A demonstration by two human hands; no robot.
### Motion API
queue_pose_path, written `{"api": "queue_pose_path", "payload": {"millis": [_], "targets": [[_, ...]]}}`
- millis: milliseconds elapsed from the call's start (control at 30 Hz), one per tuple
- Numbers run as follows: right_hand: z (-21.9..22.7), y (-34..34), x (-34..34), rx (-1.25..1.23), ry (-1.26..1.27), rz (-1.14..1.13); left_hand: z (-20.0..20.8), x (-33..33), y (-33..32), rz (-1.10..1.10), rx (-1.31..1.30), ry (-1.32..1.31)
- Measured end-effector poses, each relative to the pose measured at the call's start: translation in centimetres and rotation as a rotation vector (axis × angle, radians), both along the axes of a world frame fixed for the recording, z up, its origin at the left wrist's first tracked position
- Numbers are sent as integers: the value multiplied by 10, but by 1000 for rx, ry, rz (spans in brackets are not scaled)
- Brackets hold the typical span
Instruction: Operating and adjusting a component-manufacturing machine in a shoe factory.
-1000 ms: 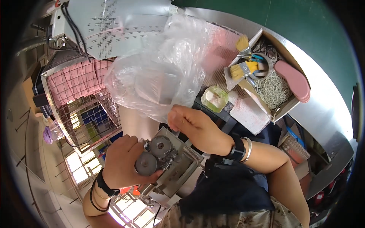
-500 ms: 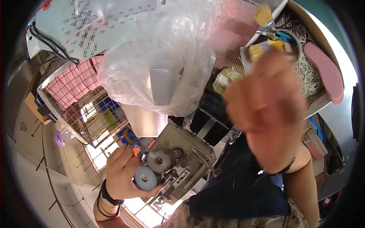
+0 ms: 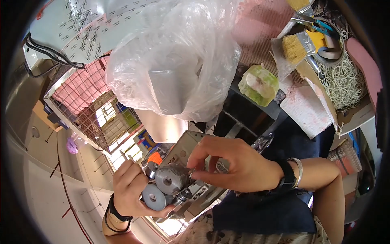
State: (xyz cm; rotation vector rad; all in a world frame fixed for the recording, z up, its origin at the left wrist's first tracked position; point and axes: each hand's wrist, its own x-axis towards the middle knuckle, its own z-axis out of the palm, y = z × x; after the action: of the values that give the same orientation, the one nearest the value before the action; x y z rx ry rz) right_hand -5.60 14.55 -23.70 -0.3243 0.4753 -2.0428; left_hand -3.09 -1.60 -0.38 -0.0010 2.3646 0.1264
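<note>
A small grey metal machine [image 3: 183, 150] with a ridged metal wheel [image 3: 170, 179] is low in the middle of the view. My left hand [image 3: 132, 189] is closed round a smooth grey disc [image 3: 154, 197] just below and left of that wheel. From the right, my right hand [image 3: 239, 166] reaches over the machine. Its thumb and index finger come together in a pinch beside the ridged wheel. Whatever lies between those fingertips is too small to make out.
Beyond the machine is a large clear plastic bag [image 3: 174, 61]. A crumpled green-white lump [image 3: 260, 84] lies right of it. On the right, a box [image 3: 354, 124] holds white elastic loops [image 3: 343, 81] and a brush [image 3: 294, 49]. A wire cage [image 3: 91, 114] with pink cloth stands left.
My right hand has come down and left from beside the box to the machine, its fingers now pinched at the wheel. My left hand has stayed on the disc. The view has shifted slightly.
</note>
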Motion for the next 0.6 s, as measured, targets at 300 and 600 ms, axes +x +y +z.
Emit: {"api": "queue_pose_path", "payload": {"millis": [300, 600], "targets": [[-21, -12, 19, -18, 10, 177, 2, 3, 0, 7, -33, -37], [-30, -28, 26, -234, 314, -116, 2, 8, 0, 5, -57, -4]]}}
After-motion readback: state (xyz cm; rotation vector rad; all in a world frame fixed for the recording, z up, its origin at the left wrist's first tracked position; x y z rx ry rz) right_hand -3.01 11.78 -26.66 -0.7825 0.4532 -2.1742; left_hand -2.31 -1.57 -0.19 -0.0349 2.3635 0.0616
